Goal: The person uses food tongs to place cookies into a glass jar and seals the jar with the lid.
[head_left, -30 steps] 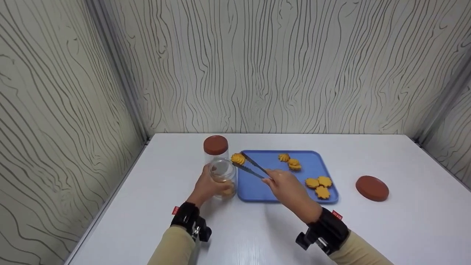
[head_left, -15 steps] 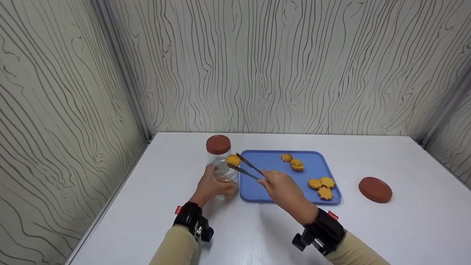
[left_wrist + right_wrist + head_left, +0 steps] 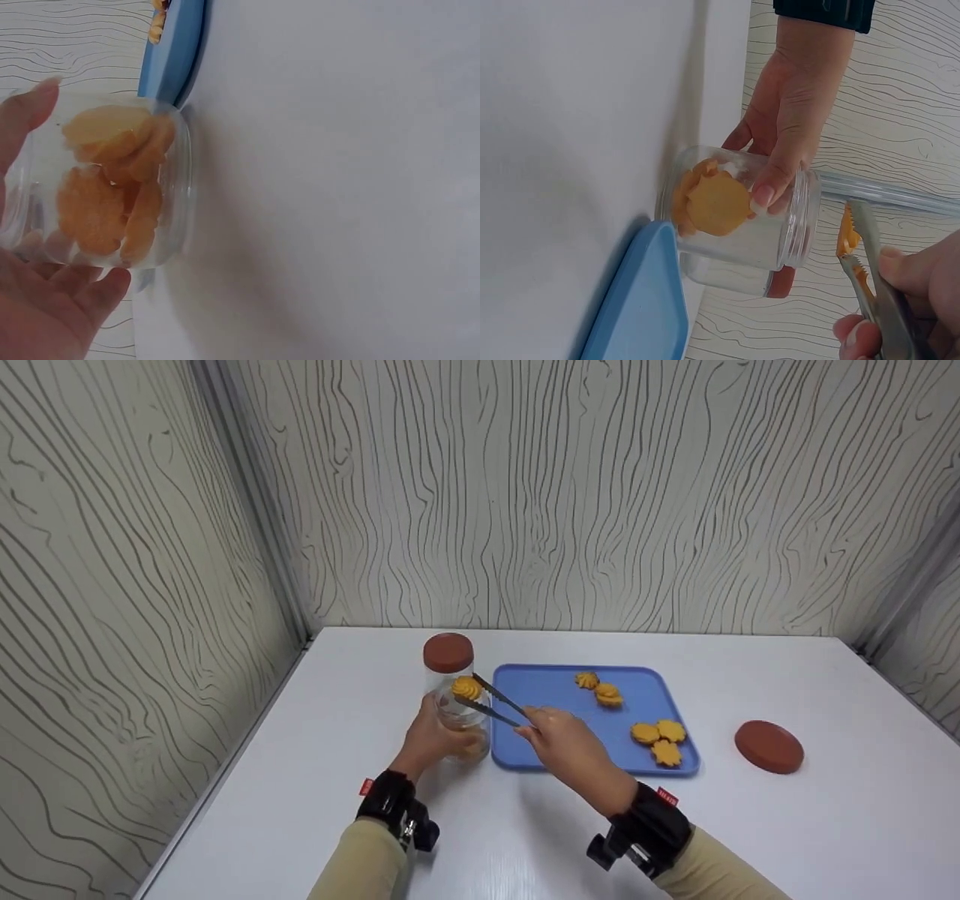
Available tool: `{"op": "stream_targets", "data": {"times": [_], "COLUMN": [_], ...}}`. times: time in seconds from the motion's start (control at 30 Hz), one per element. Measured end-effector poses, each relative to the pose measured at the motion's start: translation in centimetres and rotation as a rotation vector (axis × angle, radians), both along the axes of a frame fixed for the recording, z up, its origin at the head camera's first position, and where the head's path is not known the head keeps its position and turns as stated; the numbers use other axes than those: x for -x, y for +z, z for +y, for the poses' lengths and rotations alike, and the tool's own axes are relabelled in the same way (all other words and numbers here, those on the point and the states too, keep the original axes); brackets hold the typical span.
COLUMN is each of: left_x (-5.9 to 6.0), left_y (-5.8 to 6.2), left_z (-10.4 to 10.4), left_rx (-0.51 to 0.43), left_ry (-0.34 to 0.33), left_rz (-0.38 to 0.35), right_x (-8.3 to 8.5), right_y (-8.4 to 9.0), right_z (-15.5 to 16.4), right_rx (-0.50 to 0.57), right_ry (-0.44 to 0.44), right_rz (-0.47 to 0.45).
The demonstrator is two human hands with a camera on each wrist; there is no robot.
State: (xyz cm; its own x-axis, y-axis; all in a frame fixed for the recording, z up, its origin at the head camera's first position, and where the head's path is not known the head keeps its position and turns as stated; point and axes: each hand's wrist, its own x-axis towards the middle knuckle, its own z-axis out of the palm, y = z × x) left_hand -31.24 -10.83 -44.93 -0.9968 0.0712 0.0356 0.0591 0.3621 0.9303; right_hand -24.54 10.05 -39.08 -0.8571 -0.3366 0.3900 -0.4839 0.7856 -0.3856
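My left hand [image 3: 433,741] grips a clear open jar [image 3: 475,720] around its side, thumb on one side and fingers on the other. Several cookies [image 3: 112,180] lie in the bottom of that jar. In my right hand [image 3: 564,741] are metal tongs [image 3: 491,709], their serrated tips pinching a swirled cookie [image 3: 466,688]. That cookie hangs above the jar's mouth, and in the right wrist view a gap shows between it and the rim [image 3: 801,217]. Behind the held jar stands a second jar with a red-brown lid [image 3: 448,653].
A blue tray [image 3: 525,757] lies right of the jar. Two cookies [image 3: 608,695] sit near its back, and flower-shaped cookies [image 3: 666,753] group at its front right corner. A loose red-brown lid [image 3: 769,747] rests on the white table [image 3: 720,832] farther right.
My right hand has moved left with the tongs, bringing the pinched cookie from beside the jar's rim to over its mouth. My left hand keeps its hold on the jar.
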Motion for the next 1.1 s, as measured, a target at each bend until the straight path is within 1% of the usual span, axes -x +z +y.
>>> {"op": "stream_targets", "data": {"times": [0.07, 0.17, 0.33, 0.53, 0.93, 1.1], "left_x": [0.0, 0.0, -0.1, -0.1, 0.0, 0.0], "left_y": [0.0, -0.1, -0.3, -0.2, -0.1, -0.2], "left_z": [-0.1, 0.0, 0.0, -0.1, -0.3, -0.3], "left_rx": [0.005, 0.014, 0.064, 0.058, 0.047, 0.049], "left_ry": [0.003, -0.002, -0.006, -0.005, -0.029, -0.018], "left_rz": [0.003, 0.018, 0.067, 0.062, 0.042, 0.031], "right_x": [0.1, 0.1, 0.1, 0.1, -0.1, -0.1], "right_y": [-0.1, 0.0, -0.2, -0.2, 0.0, -0.1], "right_z": [-0.2, -0.4, -0.2, 0.4, 2.3, 3.2], "right_rx": [-0.003, 0.004, 0.013, 0.019, 0.026, 0.032], "right_ry": [0.007, 0.004, -0.011, -0.030, -0.093, -0.112], "right_rz": [0.002, -0.019, -0.042, -0.030, -0.061, -0.062]}}
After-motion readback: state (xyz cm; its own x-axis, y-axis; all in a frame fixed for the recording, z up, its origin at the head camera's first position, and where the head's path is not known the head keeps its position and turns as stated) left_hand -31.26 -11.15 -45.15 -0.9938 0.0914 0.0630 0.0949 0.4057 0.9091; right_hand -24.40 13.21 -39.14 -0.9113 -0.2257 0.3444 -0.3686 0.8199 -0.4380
